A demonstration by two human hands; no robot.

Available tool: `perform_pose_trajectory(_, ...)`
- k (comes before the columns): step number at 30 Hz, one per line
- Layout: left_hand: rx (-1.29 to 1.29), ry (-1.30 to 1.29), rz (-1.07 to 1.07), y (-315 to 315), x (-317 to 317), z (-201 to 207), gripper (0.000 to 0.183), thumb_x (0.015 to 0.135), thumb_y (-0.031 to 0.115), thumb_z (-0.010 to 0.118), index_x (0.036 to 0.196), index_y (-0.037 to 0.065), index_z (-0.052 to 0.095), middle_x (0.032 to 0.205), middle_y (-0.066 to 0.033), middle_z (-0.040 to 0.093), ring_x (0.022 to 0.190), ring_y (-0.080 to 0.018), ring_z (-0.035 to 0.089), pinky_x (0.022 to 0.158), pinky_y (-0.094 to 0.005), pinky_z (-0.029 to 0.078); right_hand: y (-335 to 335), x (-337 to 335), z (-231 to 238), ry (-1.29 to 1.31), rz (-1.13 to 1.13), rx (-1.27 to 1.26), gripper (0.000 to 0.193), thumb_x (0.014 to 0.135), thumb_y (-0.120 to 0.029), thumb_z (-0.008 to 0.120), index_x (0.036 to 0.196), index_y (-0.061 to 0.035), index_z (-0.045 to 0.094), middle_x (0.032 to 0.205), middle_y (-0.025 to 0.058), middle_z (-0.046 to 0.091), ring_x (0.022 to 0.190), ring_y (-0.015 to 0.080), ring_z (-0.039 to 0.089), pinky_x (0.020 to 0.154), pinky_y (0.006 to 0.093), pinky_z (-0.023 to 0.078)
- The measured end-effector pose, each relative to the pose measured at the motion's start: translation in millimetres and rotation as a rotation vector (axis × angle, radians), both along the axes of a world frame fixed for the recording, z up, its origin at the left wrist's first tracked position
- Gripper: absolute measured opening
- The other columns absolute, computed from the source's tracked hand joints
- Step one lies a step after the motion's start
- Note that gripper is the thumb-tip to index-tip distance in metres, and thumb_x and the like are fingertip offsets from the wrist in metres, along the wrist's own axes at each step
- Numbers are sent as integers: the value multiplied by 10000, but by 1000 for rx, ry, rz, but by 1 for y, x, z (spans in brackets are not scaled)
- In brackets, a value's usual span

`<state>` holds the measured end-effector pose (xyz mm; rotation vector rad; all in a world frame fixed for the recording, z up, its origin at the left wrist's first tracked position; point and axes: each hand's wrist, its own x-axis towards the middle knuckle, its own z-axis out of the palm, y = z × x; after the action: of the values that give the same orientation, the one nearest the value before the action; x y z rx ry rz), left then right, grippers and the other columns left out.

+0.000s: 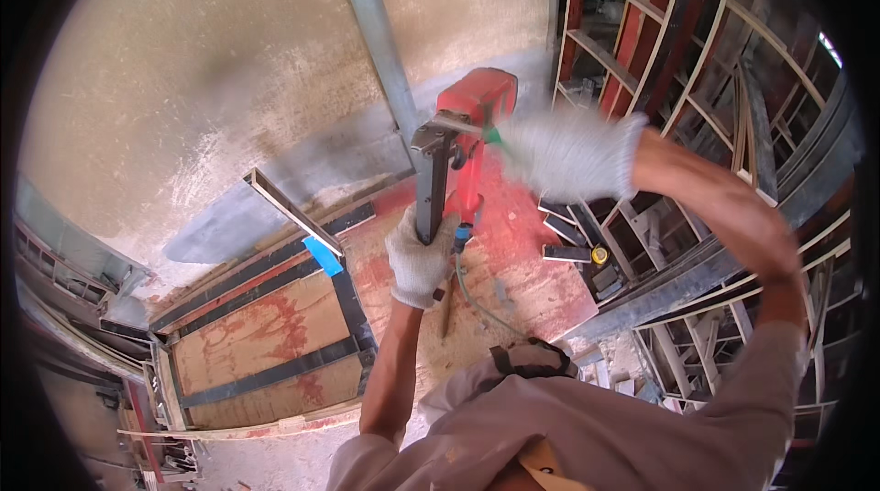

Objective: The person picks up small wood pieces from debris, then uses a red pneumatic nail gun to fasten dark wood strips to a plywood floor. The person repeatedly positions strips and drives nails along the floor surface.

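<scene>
Gripping red nail gun (477,124), dark magazine upright.

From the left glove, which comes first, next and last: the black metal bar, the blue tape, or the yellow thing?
Measured from the left hand in the head view:
1. Black metal bar, gripped in it.
2. Blue tape, on its left.
3. Yellow thing, off to the right.

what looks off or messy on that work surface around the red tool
Red stains smear the wooden panel and the board under the red power tool. Loose metal offcuts lie scattered right of the left hand. The right hand is blurred.
</scene>
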<state>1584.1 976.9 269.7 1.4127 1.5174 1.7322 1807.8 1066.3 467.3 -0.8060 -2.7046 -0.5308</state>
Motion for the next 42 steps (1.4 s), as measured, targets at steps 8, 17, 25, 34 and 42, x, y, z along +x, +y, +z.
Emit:
perform_pose_trajectory(8,-150,-213,-53,-5,6,-7,154,880,115,804,910,29,680,692,10,651,594,-51,568,528,-234,441,22,-5,-26,-168,-129,-855,314,1002,-234,439,927,6,626,774,146,621,736,151,616,886,300,483)
perform_pose_trajectory(17,-137,-891,-379,-30,1,13,328,1032,221,610,1248,-19,552,732,-30,575,544,-148,571,718,-350,593,-33,16,-9,565,54,-349,306,988,-284,664,1177,-43,651,853,124,694,762,176,707,674,322,539)
perform_pose_trajectory(25,-246,-1099,-513,-35,4,23,349,1029,194,588,1295,-20,517,743,-33,569,555,-174,592,845,-451,603,-43,-1,-63,117,-25,-49,422,913,-217,718,1323,-157,640,860,132,645,684,339,657,608,418,538)
perform_pose_trajectory(34,-338,-1241,-519,-43,13,27,301,1018,153,553,1259,-27,540,760,-23,566,599,-157,585,842,-400,584,-44,-14,-84,227,17,-97,237,903,-195,728,1131,-138,708,886,98,616,722,314,666,620,415,542)
perform_pose_trajectory(42,-483,-1282,-444,-47,14,37,325,1003,175,579,1260,-18,528,740,-22,572,663,-175,628,821,-398,579,-49,-23,-104,185,39,-124,252,900,-202,734,1144,-144,713,896,93,598,683,299,662,586,401,533)
